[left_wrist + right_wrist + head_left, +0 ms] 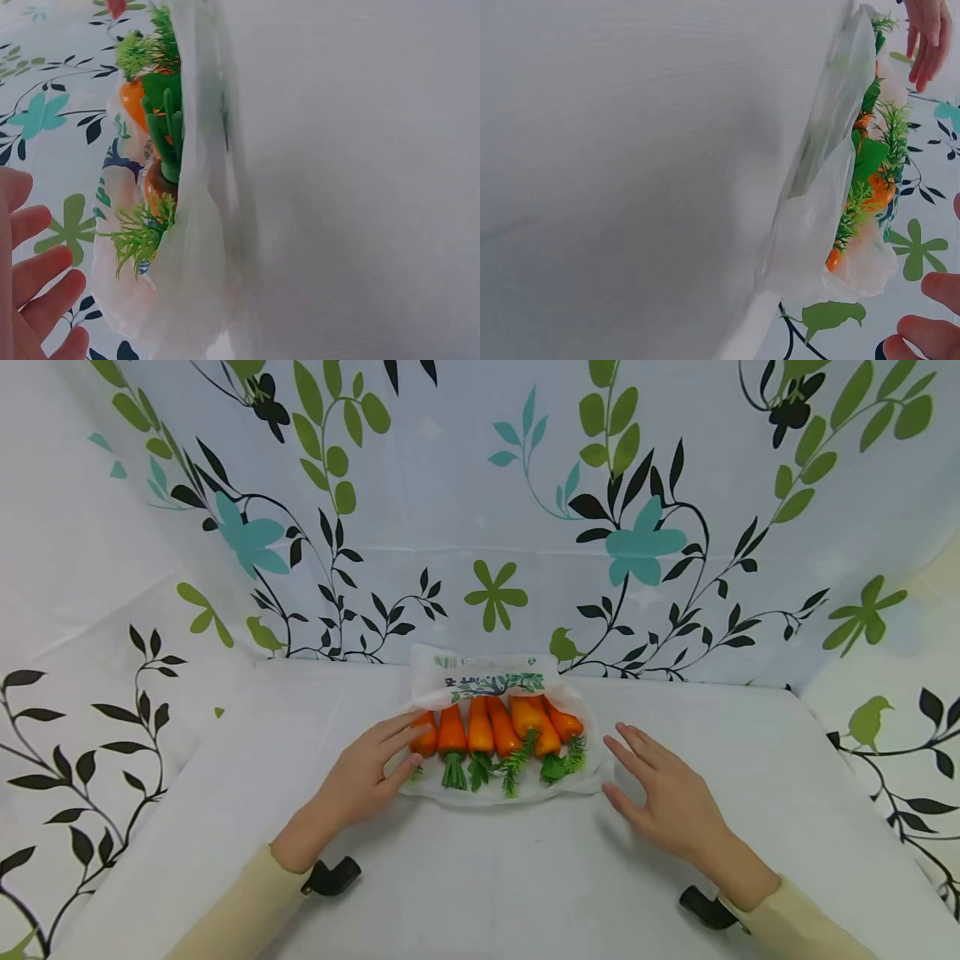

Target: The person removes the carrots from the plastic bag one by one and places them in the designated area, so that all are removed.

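Observation:
A white plastic bag (491, 670) with a printed tree and barcode lies on the table, its side spread out beneath a row of several orange carrots (480, 727) with green tops (517, 764). My left hand (371, 768) hovers at the bag's left end, fingers loosely extended and overlapping the leftmost carrot in the head view. Beyond the bag's right edge is my right hand (667, 797), fingers spread, holding nothing. From the left wrist, the bag's raised near wall (202, 187) partly hides the carrots. The right wrist view shows the same wall (817, 210) from the other end.
A white cloth covers the table (487, 877). Behind it hangs a white curtain (450, 510) with printed leaves, flowers and birds. A black wrist camera (333, 877) sits under the left cuff and another black camera (707, 907) under the right one.

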### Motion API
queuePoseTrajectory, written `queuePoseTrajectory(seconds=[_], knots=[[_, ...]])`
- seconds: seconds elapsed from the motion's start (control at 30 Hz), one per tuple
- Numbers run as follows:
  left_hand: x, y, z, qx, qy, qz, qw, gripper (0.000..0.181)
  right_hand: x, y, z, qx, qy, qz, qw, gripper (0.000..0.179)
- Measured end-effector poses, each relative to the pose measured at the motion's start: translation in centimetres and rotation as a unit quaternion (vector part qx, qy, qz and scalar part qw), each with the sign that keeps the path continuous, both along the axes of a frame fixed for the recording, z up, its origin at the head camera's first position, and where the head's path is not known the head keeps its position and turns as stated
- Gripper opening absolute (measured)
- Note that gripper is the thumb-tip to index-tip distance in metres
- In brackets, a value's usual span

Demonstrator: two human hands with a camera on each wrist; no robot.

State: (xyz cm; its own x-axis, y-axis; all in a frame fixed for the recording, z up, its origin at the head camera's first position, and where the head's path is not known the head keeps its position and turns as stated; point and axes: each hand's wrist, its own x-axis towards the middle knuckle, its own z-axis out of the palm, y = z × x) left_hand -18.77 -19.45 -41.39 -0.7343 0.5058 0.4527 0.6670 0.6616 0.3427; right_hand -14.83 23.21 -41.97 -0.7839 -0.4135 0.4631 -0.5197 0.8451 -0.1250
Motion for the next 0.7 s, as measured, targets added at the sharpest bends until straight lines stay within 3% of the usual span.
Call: queuePoseTrajectory(seconds=[0.13,0.27,0.43,0.7], knots=[[-0.4,-0.5,-0.1,0.078,-0.046,0.025,0.9956,0.042,-0.3,-0.3,-0.1,-0.020,-0.007,-0.002,0.9998,0.061],[-1.2,-1.1,-0.5,0.139,-0.045,0.032,0.9887,0.039,-0.7,-0.6,-0.3,-0.047,-0.019,0.000,0.9987,0.057],[-2.3,-1.7,-0.9,0.171,-0.054,0.049,0.9826,0.034,-1.3,-1.0,-0.5,-0.088,-0.028,0.015,0.9956,0.052],[-3.5,-2.2,-0.9,0.200,-0.142,0.068,0.9672,0.030,-2.4,-1.7,-0.5,-0.145,-0.031,0.038,0.9882,0.044]])
